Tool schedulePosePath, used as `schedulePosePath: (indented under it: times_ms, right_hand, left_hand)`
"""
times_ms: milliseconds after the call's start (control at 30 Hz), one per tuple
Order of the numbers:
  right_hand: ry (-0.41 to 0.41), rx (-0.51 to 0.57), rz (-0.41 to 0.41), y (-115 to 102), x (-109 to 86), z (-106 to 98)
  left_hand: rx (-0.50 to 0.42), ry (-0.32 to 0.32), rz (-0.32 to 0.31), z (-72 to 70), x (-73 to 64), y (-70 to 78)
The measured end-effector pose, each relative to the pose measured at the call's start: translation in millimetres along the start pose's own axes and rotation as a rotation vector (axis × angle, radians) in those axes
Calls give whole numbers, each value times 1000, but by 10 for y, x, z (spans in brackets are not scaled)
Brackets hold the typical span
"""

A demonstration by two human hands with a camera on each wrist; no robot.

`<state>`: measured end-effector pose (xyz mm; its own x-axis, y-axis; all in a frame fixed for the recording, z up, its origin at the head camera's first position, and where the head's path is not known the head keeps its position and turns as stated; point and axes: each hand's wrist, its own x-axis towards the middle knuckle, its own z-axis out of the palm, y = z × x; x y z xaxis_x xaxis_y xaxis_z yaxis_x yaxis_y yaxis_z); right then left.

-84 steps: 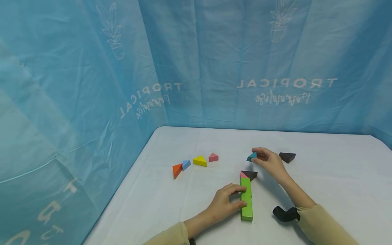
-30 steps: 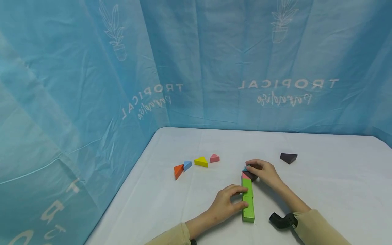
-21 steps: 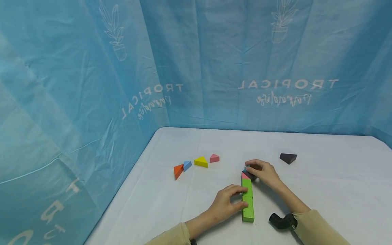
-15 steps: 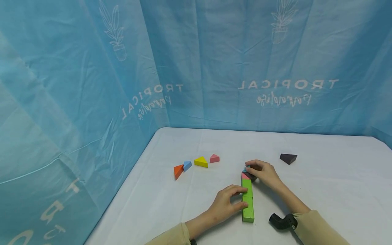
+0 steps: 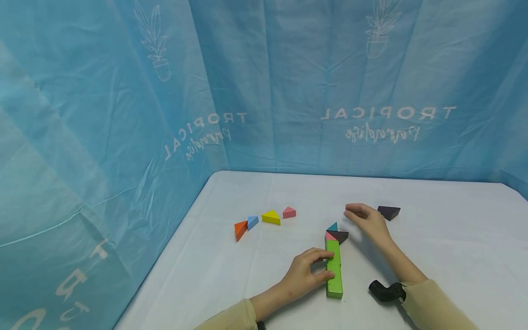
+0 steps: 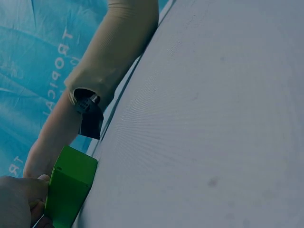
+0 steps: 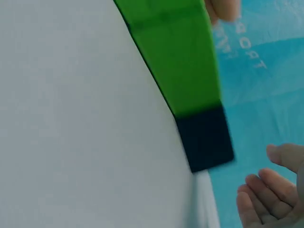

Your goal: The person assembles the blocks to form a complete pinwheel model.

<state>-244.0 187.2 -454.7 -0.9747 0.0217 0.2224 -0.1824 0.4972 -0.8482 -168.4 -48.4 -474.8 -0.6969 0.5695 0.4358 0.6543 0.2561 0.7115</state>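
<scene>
Bright green oblong block at the near end [image 5: 334,285], flat on white cloth-covered tabletop [image 5: 453,229], butted end to end with second bright green oblong block [image 5: 332,247]. Common long axis running away from the body, immediately right of left hand [image 5: 303,273]. Left hand clearly nearer: thumb against near block, index finger against far one, spread and relaxed, apparently steadying rather than gripping. Right hand [image 5: 369,222] farther out and to the right, off the row, holding nothing, fingers loosely bent. Near it, loose black wedge-shaped block [image 5: 388,212].

Faces smooth and flat, edges crisp; probably painted wood. Small dark speck on green in left wrist view. Beyond far green block: small pink triangular block [image 5: 329,236], dark black angular block [image 5: 340,235] jutting right, small teal triangular block [image 5: 332,227] at the tip. Well left, loosely strung out: orange triangular block [image 5: 240,230], pale blue triangular block [image 5: 252,222], yellow triangular block [image 5: 271,217], pink wedge [image 5: 289,212]. Behind, creased blue fabric curtain [image 5: 284,91], printed with mirrored lettering.
</scene>
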Motion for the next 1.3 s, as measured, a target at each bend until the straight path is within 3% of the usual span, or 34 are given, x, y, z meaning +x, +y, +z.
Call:
schedulePosePath:
  times_ms: [333,467,600,833,1300]
  right_hand:
    - [245,16,76,134,-14,-528]
    - [290,-22,122,232,-21,-702]
    - [277,-92,162,338,-43,-793]
    - [238,-89,195,514,-81,-791]
    - [219,-160,149,619,-87,-741]
  left_hand:
    - [-14,-7,-26,-5,-21,7]
    - [-32,-18,-52,-10,-17,5]
    - [-46,-23,-69,-13,-10,2]
    - [-42,-18,-56,-10,-12,7]
    - [-42,-14,-56,-5,-7,24]
